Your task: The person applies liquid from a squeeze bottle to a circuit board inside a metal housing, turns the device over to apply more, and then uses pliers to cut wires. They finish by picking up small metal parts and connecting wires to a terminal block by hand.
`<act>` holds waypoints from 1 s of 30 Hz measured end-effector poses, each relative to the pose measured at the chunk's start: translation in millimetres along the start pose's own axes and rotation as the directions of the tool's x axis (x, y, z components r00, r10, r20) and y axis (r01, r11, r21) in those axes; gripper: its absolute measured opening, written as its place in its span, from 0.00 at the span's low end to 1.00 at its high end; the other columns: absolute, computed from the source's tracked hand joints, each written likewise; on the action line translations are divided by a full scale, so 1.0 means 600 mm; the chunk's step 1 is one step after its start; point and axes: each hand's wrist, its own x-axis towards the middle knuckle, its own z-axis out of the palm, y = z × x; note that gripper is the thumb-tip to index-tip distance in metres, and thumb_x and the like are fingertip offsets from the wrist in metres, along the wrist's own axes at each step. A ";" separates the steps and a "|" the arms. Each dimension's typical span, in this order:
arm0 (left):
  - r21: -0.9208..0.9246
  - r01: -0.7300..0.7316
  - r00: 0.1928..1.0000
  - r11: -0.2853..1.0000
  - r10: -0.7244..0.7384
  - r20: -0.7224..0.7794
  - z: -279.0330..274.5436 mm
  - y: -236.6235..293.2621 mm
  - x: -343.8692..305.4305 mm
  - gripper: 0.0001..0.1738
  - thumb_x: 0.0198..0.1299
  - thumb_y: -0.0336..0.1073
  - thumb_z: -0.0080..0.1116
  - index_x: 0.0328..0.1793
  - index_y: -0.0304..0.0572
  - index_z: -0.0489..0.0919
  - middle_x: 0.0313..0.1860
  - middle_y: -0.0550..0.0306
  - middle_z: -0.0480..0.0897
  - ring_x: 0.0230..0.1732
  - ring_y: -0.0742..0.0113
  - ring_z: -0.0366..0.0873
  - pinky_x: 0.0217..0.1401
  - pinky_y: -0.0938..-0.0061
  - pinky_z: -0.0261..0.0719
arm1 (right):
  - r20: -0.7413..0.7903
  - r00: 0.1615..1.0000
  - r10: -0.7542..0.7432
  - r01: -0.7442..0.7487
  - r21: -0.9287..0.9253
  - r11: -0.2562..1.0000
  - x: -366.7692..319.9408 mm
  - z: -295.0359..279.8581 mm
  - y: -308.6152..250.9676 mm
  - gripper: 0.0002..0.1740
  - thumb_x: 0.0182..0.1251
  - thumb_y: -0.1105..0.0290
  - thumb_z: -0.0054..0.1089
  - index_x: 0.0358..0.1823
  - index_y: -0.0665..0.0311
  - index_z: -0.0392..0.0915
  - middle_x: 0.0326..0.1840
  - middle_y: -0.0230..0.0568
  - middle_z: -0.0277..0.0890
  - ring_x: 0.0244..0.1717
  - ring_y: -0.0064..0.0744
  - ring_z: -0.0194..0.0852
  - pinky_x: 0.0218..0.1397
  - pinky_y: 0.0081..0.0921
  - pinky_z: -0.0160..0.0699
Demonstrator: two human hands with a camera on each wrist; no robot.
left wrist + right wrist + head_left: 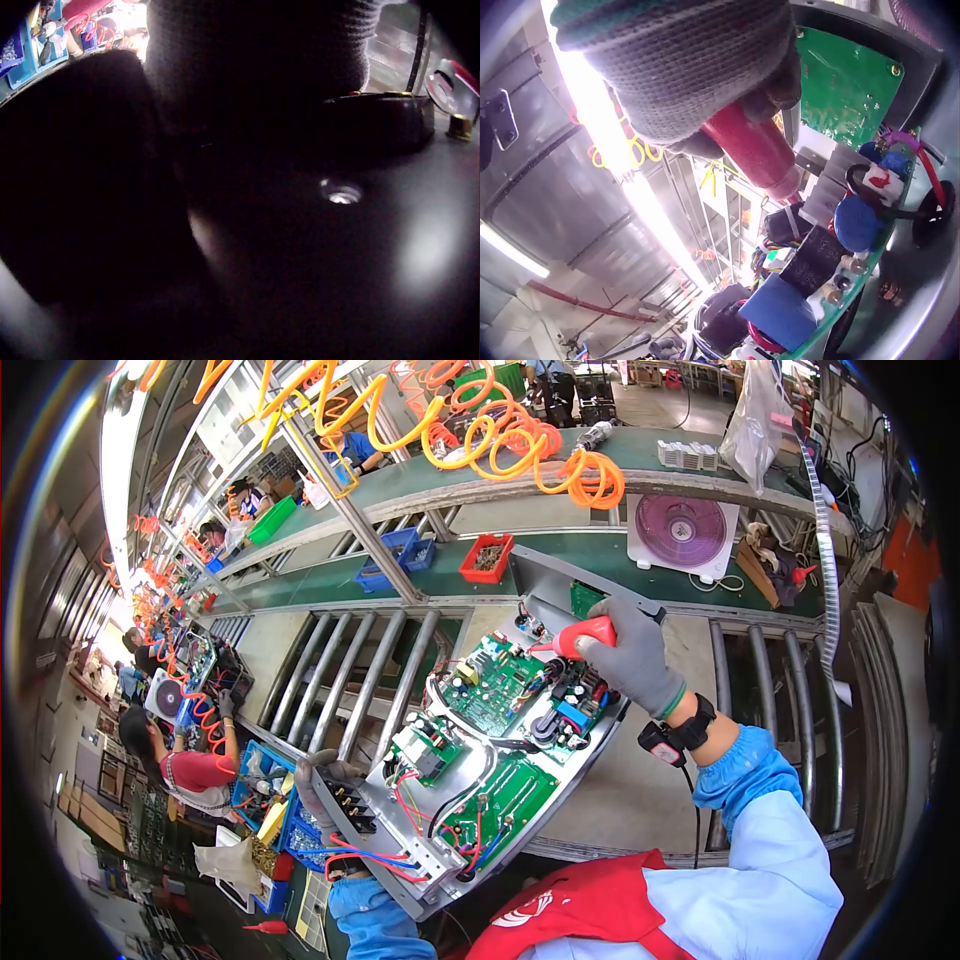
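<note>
A metal chassis [575,788] carrying green circuit boards [490,685], capacitors and bundled wires lies slanted in front of me. In a grey glove, my right hand [640,660] grips a red squeeze bottle [585,637] above the chassis's far part. The bottle's narrow nozzle points down to the left at the components; the right wrist view shows the red bottle [754,150] close over a blue block-shaped component [780,311]. My gloved left hand [318,785] holds the chassis's near left end beside black terminals [352,807]. Its palm is hidden behind the end panel.
Metal rollers [375,670] run beneath and beside the chassis. Beyond stand a red bin [487,559], blue bins [388,565] and a fan with a purple grille [680,528]. Orange coiled hoses [500,445] hang overhead. Parts bins [270,860] stand at left, near another person [200,770].
</note>
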 end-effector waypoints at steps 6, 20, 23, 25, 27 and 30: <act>-0.001 -0.001 1.000 1.000 0.001 0.025 0.002 0.001 -0.001 0.35 0.64 0.65 0.60 0.45 0.33 0.81 0.18 0.59 0.74 0.22 0.62 0.77 0.27 0.66 0.78 | 0.006 0.992 0.126 -0.126 0.064 0.990 -0.010 0.003 0.004 0.20 0.56 0.58 0.70 0.44 0.64 0.79 0.36 0.52 0.81 0.37 0.51 0.83 0.44 0.40 0.81; 0.029 -0.014 1.000 0.999 0.014 0.009 0.005 0.003 -0.003 0.34 0.65 0.64 0.58 0.45 0.32 0.81 0.18 0.58 0.74 0.23 0.62 0.77 0.28 0.67 0.78 | 0.050 0.990 0.130 -0.130 -0.006 0.992 -0.005 -0.017 -0.004 0.21 0.56 0.58 0.69 0.44 0.64 0.78 0.37 0.53 0.81 0.38 0.53 0.83 0.44 0.42 0.81; 0.031 -0.025 1.000 0.999 0.025 0.000 0.002 0.000 -0.001 0.34 0.66 0.64 0.57 0.46 0.32 0.81 0.17 0.58 0.74 0.23 0.61 0.78 0.27 0.67 0.78 | 0.044 0.991 0.124 -0.125 0.011 0.992 -0.008 -0.017 -0.007 0.21 0.56 0.58 0.69 0.44 0.64 0.78 0.37 0.53 0.80 0.38 0.54 0.83 0.44 0.43 0.80; 0.020 -0.024 1.000 1.000 0.024 0.016 -0.003 -0.001 0.003 0.36 0.66 0.63 0.57 0.44 0.28 0.83 0.17 0.55 0.75 0.23 0.60 0.79 0.30 0.65 0.81 | 0.026 0.994 0.102 -0.102 0.002 0.995 -0.011 -0.014 -0.002 0.21 0.56 0.58 0.69 0.44 0.65 0.78 0.37 0.53 0.80 0.39 0.54 0.83 0.44 0.43 0.80; 0.013 -0.024 0.999 1.000 0.024 0.023 -0.003 0.000 0.004 0.36 0.65 0.63 0.58 0.43 0.27 0.84 0.17 0.53 0.76 0.23 0.58 0.79 0.32 0.65 0.83 | 0.017 0.996 0.084 -0.084 0.001 0.997 -0.013 -0.012 -0.001 0.20 0.55 0.58 0.69 0.43 0.65 0.78 0.37 0.53 0.80 0.39 0.54 0.83 0.44 0.43 0.80; 0.003 -0.023 0.999 1.000 0.023 0.022 -0.002 0.001 0.003 0.36 0.65 0.63 0.59 0.43 0.27 0.84 0.17 0.53 0.78 0.23 0.57 0.80 0.32 0.64 0.83 | 0.013 0.998 0.061 -0.061 0.001 0.998 -0.014 -0.011 -0.002 0.20 0.55 0.59 0.69 0.43 0.65 0.78 0.37 0.53 0.80 0.38 0.55 0.83 0.43 0.43 0.81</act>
